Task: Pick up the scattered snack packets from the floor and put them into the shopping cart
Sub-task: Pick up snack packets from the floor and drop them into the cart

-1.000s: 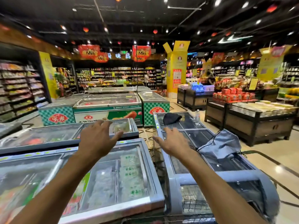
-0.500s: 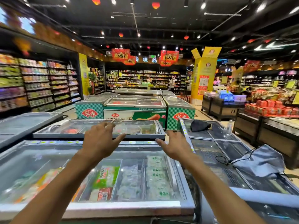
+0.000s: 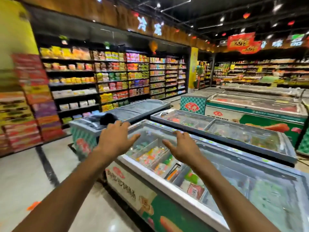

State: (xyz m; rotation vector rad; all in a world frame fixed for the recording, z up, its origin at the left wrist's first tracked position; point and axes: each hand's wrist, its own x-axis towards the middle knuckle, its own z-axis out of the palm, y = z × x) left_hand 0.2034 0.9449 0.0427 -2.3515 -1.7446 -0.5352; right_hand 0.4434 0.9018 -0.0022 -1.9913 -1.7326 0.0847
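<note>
Both hands (image 3: 115,139) (image 3: 183,145) spread, empty; orange scrap (image 3: 33,205), perhaps a packet, on floor (image 3: 21,178).

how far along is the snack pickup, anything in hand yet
Nothing looks done. The left hand and right hand are open and empty, held out over a chest freezer. No cart shows. An orange scrap on the floor may be a packet; picking up remains.

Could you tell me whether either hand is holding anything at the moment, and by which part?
Nothing is held. The left hand and right hand are both open with fingers spread, stretched out in the air above the glass-topped chest freezer.
</note>
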